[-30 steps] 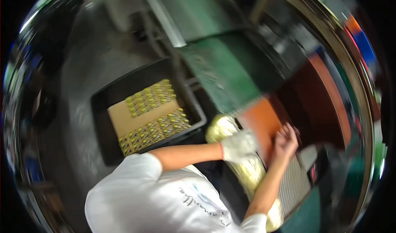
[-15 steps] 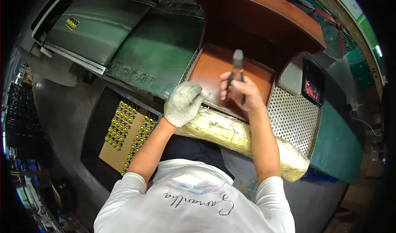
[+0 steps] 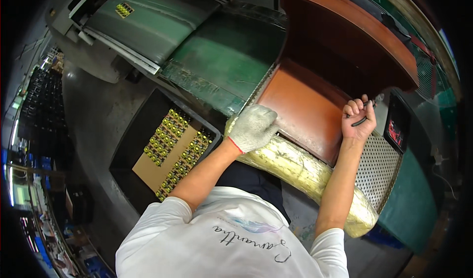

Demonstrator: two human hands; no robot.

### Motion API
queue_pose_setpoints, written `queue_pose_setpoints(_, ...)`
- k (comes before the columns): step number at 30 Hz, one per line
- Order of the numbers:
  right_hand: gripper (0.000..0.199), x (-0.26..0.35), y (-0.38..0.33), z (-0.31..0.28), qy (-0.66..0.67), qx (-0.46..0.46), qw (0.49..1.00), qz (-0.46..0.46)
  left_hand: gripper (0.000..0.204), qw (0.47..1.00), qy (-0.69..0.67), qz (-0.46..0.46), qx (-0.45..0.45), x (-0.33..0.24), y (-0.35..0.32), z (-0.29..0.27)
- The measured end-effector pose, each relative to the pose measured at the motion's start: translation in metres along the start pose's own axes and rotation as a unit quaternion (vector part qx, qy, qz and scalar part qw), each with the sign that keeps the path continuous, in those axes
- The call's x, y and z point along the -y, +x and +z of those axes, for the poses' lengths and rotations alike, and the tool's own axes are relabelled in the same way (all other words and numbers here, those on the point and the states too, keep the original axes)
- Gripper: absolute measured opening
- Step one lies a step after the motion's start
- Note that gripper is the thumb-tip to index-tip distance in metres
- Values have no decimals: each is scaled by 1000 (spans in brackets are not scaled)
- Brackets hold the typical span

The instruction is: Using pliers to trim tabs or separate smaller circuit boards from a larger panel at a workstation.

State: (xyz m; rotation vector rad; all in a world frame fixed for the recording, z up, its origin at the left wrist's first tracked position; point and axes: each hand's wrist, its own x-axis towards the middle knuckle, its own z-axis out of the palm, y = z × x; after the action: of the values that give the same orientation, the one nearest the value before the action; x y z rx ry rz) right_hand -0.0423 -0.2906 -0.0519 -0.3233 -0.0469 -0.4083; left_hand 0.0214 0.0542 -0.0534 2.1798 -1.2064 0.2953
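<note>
My left hand (image 3: 255,125), in a grey knit glove with a red cuff edge, rests at the front left of an orange-brown metal tray (image 3: 300,110) under a curved hood (image 3: 354,27). Its fingers are curled in; whatever they pinch, if anything, is hidden. Bare, my right hand (image 3: 355,125) is raised at the tray's right side. It is closed around pliers (image 3: 360,122) with dark handles, whose head is partly hidden and blurred. Below both hands runs a long padded roll (image 3: 295,163) in yellowish wrapping along the front edge.
At left a black bin (image 3: 125,147) holds cardboard (image 3: 152,172) and several small yellow-and-black circuit boards (image 3: 167,135). A green conveyor belt (image 3: 226,56) carries one small board panel (image 3: 124,10). Right are a perforated metal sheet (image 3: 379,164), a black tray (image 3: 405,118) with red pieces and a fan (image 3: 427,81).
My right hand has moved right with the pliers, from over the tray to its right side, and turned them. My left hand stays at the tray's front left. The view has shifted.
</note>
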Motion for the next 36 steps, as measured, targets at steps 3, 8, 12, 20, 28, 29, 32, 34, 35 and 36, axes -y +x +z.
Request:
queue_pose_setpoints(3, 20, -5, 2, -6, -9, -49, 999, -18, 17, 1000, -2, 1, -15, -2, -2, 1)
queue_pose_setpoints(8, 20, -15, 2, -8, -46, -135, 989, -43, 19, 1000, -4, -2, -12, -2, -4, 1)
queue_pose_setpoints(12, 20, -23, 1, -5, -84, -139, 986, -43, 22, 1000, 3, -8, 4, -1, -3, 2)
queue_pose_setpoints(20, 20, -55, 0, -7, -133, -152, 979, 28, 22, 994, -65, -60, -59, 10, -12, -5)
queue_pose_setpoints(28, 19, -73, 4, -19, -169, -187, 964, 80, 60, 955, 194, -196, -110, 171, -52, -87)
queue_pose_setpoints(29, 18, -76, 4, -21, -178, -196, 961, 82, 60, 955, 194, -196, -108, 184, -52, -101)
queue_pose_setpoints(32, 17, -75, 3, -17, -194, -207, 956, 78, 69, 906, 303, -294, 5, 220, -43, -132)
queue_pose_setpoints(34, 17, -79, 4, -14, -201, -209, 954, 80, 68, 893, 313, -323, 17, 256, -49, -142)
queue_pose_setpoints(35, 17, -78, 5, -15, -199, -208, 954, 80, 68, 888, 314, -335, 23, 268, -46, -143)
queue_pose_setpoints(36, 17, -78, 5, -15, -198, -207, 955, 79, 68, 889, 311, -335, 24, 280, -44, -142)
